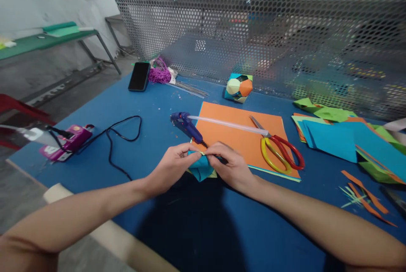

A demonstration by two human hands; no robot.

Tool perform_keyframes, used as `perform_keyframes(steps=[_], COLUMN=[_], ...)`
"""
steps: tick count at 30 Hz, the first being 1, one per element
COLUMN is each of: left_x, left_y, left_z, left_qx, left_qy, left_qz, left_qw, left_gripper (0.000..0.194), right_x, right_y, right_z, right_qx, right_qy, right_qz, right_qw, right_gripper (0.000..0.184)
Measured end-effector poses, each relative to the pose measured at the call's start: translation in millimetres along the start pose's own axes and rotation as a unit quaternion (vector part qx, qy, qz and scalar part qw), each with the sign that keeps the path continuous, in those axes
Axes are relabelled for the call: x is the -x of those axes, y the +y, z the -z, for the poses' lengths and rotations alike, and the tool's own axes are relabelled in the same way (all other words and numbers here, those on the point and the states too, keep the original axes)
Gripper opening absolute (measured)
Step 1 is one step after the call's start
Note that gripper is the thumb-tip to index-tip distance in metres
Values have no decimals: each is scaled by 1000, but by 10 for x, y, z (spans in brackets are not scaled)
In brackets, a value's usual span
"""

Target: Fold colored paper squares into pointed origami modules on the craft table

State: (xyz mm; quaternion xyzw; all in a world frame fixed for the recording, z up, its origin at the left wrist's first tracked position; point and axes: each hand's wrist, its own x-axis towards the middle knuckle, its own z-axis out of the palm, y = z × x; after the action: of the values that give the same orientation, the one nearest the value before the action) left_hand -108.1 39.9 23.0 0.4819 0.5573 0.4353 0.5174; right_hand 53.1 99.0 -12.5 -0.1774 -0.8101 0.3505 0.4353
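Observation:
Between both hands is a folded blue paper piece (pixel 201 168) with some pale yellow paper at its edges. My left hand (pixel 173 164) pinches its left side between thumb and fingers. On the right side, my right hand (pixel 230 164) is closed on the same paper, its fingertips close to the left ones. Just beyond them lies a dark blue glue gun (pixel 187 126) with a long clear glue stick (pixel 228 124) in its back. It rests partly on a stack of orange paper (pixel 222 113). Scissors with red and yellow handles (pixel 281 153) lie on that stack.
A folded paper ball (pixel 239 88) stands near the perforated metal panel (pixel 253 43). Blue and green paper sheets (pixel 333 138) and orange strips (pixel 364 191) lie at right. At left are a phone (pixel 139 76), purple string (pixel 160 71), a purple power strip (pixel 68 143) and a black cord (pixel 111 145).

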Motion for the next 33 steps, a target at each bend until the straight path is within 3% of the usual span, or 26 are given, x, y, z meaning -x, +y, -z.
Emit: perform_keyframes(steps=[11, 30, 33], left_x=[19, 15, 13], left_y=[-2, 4, -20], left_z=[48, 49, 40], left_qx=[-5, -32, -60], left_qy=[-4, -20, -2], left_qz=[14, 17, -6], left_qw=[1000, 999, 998], left_gripper=[15, 18, 17], right_x=[-16, 11, 10], right_y=[-35, -24, -48], right_z=[17, 15, -6], right_qx=[42, 42, 50], right_qy=[-17, -29, -12], right_qz=[99, 106, 56], right_qw=[994, 993, 997], right_gripper=[27, 27, 19])
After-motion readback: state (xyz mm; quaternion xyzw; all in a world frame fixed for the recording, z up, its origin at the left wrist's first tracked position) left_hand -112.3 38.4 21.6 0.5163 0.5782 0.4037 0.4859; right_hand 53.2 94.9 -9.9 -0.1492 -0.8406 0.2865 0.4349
